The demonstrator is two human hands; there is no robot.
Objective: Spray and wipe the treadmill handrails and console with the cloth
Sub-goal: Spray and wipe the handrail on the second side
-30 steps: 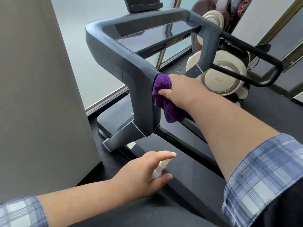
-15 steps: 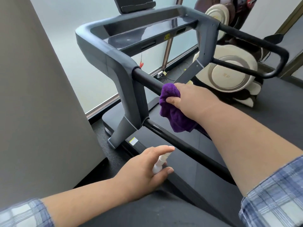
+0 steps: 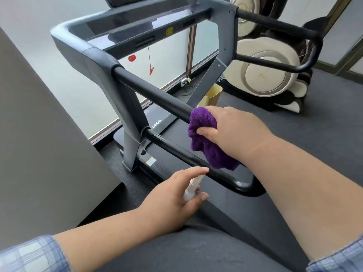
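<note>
**Tech A:** Status, far left first?

**Tech B:** A grey panel fills the left edge. Next to it, the treadmill upright rises to the console at the top of the frame.

**Tech A:** Left hand?

**Tech B:** The left hand is low, at centre. Its fingers curl round a white spray bottle; the index finger lies over the top. The nozzle sits just beside the lower black bar.

**Tech A:** Cloth position?

**Tech B:** The purple cloth is bunched in the right hand, which grips it against the upper handrail. The loose end hangs down across the lower bar.

**Tech A:** Further right?

**Tech B:** The far handrail, with a cream machine behind it.
</note>
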